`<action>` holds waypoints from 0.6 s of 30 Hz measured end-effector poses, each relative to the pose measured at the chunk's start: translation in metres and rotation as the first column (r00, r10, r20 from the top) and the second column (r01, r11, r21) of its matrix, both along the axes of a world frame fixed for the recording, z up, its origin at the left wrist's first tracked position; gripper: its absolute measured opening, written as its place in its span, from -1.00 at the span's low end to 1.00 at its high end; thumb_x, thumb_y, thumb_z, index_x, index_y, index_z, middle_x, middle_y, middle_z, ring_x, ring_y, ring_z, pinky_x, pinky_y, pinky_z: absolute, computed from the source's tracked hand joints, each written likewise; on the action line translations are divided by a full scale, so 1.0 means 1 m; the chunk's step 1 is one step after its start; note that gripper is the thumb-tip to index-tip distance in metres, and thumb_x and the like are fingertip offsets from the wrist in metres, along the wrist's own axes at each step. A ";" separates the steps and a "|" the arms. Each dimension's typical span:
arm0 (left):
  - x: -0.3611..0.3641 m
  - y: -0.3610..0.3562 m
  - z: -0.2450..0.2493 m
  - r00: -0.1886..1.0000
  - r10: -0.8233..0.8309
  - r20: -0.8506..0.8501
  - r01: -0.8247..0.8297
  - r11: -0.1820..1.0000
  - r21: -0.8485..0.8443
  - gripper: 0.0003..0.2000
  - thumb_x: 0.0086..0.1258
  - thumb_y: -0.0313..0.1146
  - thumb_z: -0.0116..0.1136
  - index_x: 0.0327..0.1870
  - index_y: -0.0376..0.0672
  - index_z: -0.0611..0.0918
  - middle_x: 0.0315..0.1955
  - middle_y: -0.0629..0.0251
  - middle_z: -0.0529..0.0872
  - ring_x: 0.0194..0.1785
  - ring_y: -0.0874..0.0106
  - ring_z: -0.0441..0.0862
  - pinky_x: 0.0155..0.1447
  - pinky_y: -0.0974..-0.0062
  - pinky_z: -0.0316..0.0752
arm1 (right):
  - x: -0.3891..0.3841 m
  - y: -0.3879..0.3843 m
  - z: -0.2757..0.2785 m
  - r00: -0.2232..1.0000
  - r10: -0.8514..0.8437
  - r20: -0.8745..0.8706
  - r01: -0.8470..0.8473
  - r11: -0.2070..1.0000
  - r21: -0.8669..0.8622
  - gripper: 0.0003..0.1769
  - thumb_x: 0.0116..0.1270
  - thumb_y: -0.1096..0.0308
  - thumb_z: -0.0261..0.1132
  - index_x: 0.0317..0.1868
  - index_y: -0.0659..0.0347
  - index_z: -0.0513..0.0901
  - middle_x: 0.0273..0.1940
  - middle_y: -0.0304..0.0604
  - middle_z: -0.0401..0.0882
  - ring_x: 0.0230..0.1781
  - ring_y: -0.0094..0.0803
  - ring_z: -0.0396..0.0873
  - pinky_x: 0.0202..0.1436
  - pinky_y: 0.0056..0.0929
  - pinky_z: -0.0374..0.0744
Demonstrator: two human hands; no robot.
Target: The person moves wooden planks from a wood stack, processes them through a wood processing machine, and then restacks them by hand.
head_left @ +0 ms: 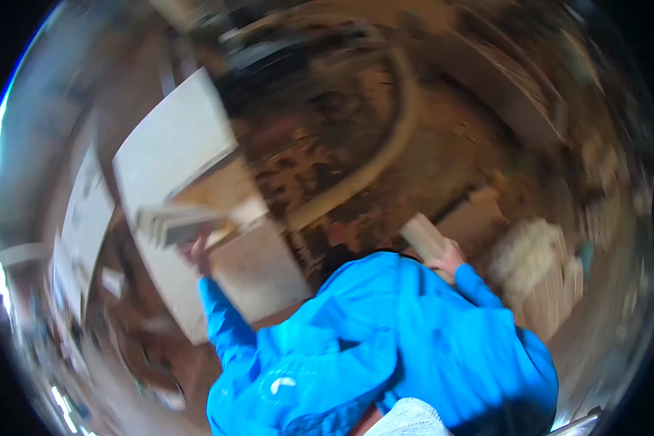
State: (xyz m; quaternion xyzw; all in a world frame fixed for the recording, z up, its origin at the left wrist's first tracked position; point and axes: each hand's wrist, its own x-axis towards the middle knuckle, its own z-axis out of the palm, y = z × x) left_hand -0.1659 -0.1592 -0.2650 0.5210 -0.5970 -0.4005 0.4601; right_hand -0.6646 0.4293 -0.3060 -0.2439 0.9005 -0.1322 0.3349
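At the end of a blue sleeve, my left hand [198, 253] is beside a grey-white stack of flat pieces [171, 224] over the pale table [185, 123]. Blur hides its fingers, so whether it grips the stack is unclear. On the right, my right hand [450, 258] is closed around a light wooden block [424, 237], which sticks out up and to the left of the fingers. The block is close to my body, above the brown floor.
A thick curved hose [374, 163] crosses the floor ahead. Stacked boards [512, 91] lie at the upper right. A pale pile [530, 261] with upright slats stands at the right. More white panels [87, 207] are at the left.
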 end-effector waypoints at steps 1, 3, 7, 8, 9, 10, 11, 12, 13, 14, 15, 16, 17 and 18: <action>0.001 -0.006 -0.004 0.998 0.018 0.064 -0.011 0.993 -0.115 -0.40 0.28 -0.32 0.66 0.34 -0.29 0.71 0.13 0.19 0.83 0.06 0.31 0.77 0.16 0.27 0.69 | -0.003 0.008 -0.016 1.000 0.018 0.016 -0.017 0.998 -0.062 0.29 -0.25 -0.21 0.78 0.47 0.33 0.52 0.37 0.29 0.59 0.40 0.17 0.58 0.52 0.01 0.55; -0.084 -0.035 -0.027 0.947 -0.320 0.023 0.320 0.947 0.022 -0.49 0.42 -0.35 0.53 0.35 -0.31 0.67 0.26 0.09 0.78 0.25 0.22 0.72 0.37 0.15 0.63 | 0.008 0.001 -0.005 0.997 -0.045 0.070 0.057 0.983 -0.174 0.26 -0.23 -0.24 0.78 0.41 0.41 0.56 0.27 0.30 0.69 0.28 0.18 0.68 0.42 0.02 0.62; -0.384 0.023 -0.021 0.754 -0.646 0.122 0.650 0.760 0.009 -0.50 0.48 -0.30 0.45 0.37 -0.32 0.64 0.29 0.04 0.73 0.30 0.18 0.69 0.40 0.11 0.60 | 0.010 0.009 -0.057 0.978 -0.199 0.055 0.206 0.958 -0.198 0.44 -0.27 -0.20 0.83 0.48 0.57 0.35 0.38 0.46 0.50 0.50 0.23 0.47 0.59 -0.02 0.46; -0.421 0.036 -0.012 0.722 -0.669 0.180 0.679 0.734 0.002 -0.50 0.49 -0.29 0.43 0.37 -0.32 0.63 0.30 0.03 0.72 0.31 0.17 0.68 0.40 0.11 0.60 | 0.010 0.005 -0.069 0.964 -0.237 -0.121 0.194 0.937 -0.290 0.24 -0.33 -0.26 0.77 0.28 0.45 0.57 0.24 0.35 0.64 0.26 0.26 0.64 0.37 0.07 0.63; -0.439 0.040 -0.004 0.691 -0.681 0.240 0.704 0.710 -0.012 -0.50 0.51 -0.28 0.41 0.38 -0.33 0.63 0.31 0.02 0.71 0.32 0.16 0.67 0.41 0.10 0.59 | 0.008 0.000 -0.030 0.963 -0.248 -0.103 0.232 0.962 -0.141 0.25 -0.32 -0.26 0.77 0.29 0.46 0.56 0.26 0.34 0.62 0.27 0.26 0.64 0.39 0.07 0.62; -0.427 0.028 0.001 0.672 -0.677 0.301 0.717 0.697 -0.033 -0.50 0.52 -0.27 0.39 0.38 -0.33 0.62 0.32 0.01 0.69 0.33 0.15 0.66 0.42 0.09 0.59 | 0.010 0.000 -0.046 0.939 -0.326 -0.112 0.296 0.929 -0.221 0.25 -0.31 -0.27 0.77 0.30 0.46 0.57 0.25 0.34 0.63 0.27 0.25 0.64 0.38 0.07 0.62; -0.400 0.005 0.006 0.653 -0.664 0.365 0.726 0.685 -0.054 -0.50 0.54 -0.25 0.37 0.39 -0.33 0.62 0.33 0.00 0.68 0.35 0.13 0.65 0.43 0.08 0.58 | 0.012 0.001 -0.070 0.910 -0.398 -0.113 0.350 0.887 -0.300 0.25 -0.30 -0.27 0.76 0.31 0.46 0.57 0.24 0.33 0.63 0.27 0.24 0.64 0.38 0.07 0.63; -0.363 -0.025 0.011 0.633 -0.643 0.430 0.735 0.674 -0.075 -0.50 0.55 -0.24 0.35 0.39 -0.34 0.61 0.34 -0.01 0.67 0.36 0.12 0.65 0.43 0.07 0.57 | 0.010 0.001 -0.062 0.894 -0.436 -0.106 0.386 0.867 -0.316 0.25 -0.30 -0.27 0.76 0.31 0.46 0.57 0.24 0.33 0.63 0.27 0.24 0.64 0.38 0.07 0.63; -0.325 -0.058 0.019 0.617 -0.616 0.491 0.741 0.664 -0.098 -0.50 0.56 -0.23 0.33 0.40 -0.34 0.60 0.35 -0.02 0.66 0.37 0.11 0.64 0.44 0.06 0.57 | 0.007 0.001 -0.040 0.879 -0.471 -0.074 0.429 0.848 -0.311 0.22 -0.26 -0.26 0.77 0.30 0.44 0.57 0.21 0.32 0.65 0.24 0.21 0.65 0.35 0.06 0.62; -0.296 -0.089 0.030 0.602 -0.583 0.546 0.746 0.655 -0.123 -0.50 0.58 -0.22 0.31 0.41 -0.34 0.60 0.36 -0.04 0.65 0.38 0.10 0.63 0.45 0.05 0.56 | 0.001 0.002 -0.019 0.863 -0.503 -0.043 0.468 0.829 -0.305 0.18 -0.23 -0.24 0.77 0.29 0.42 0.57 0.19 0.31 0.66 0.21 0.17 0.65 0.31 0.05 0.60; -0.277 -0.117 0.044 0.587 -0.548 0.596 0.750 0.646 -0.145 -0.50 0.59 -0.20 0.29 0.41 -0.35 0.59 0.37 -0.05 0.63 0.39 0.09 0.62 0.46 0.04 0.56 | -0.006 0.002 0.008 0.846 -0.532 -0.040 0.495 0.811 -0.313 0.18 -0.23 -0.24 0.77 0.29 0.42 0.57 0.19 0.31 0.66 0.21 0.17 0.65 0.31 0.05 0.60; -0.270 -0.131 0.063 0.569 -0.506 0.649 0.755 0.635 -0.166 -0.50 0.61 -0.19 0.27 0.42 -0.35 0.58 0.38 -0.06 0.62 0.40 0.08 0.61 0.47 0.03 0.55 | -0.011 0.010 0.034 0.824 -0.559 0.091 0.542 0.734 -0.408 0.14 -0.20 -0.24 0.77 0.27 0.39 0.59 0.19 0.29 0.66 0.20 0.16 0.66 0.29 0.04 0.60; -0.281 -0.143 0.081 0.546 -0.461 0.699 0.763 0.618 -0.189 -0.49 0.62 -0.18 0.25 0.42 -0.35 0.58 0.39 -0.07 0.61 0.42 0.07 0.60 0.47 0.02 0.54 | -0.009 0.014 0.045 0.793 -0.567 0.223 0.594 0.637 -0.491 0.10 -0.18 -0.24 0.77 0.25 0.36 0.60 0.19 0.28 0.66 0.19 0.15 0.66 0.27 0.03 0.60; -0.312 -0.118 0.072 0.524 -0.417 0.742 0.775 0.595 -0.213 -0.49 0.63 -0.17 0.23 0.43 -0.35 0.57 0.40 -0.08 0.60 0.43 0.06 0.60 0.48 0.01 0.54 | -0.006 0.016 0.041 0.742 -0.652 0.157 0.627 0.593 -0.505 0.07 -0.15 -0.22 0.76 0.25 0.35 0.61 0.19 0.27 0.66 0.21 0.15 0.65 0.29 0.01 0.58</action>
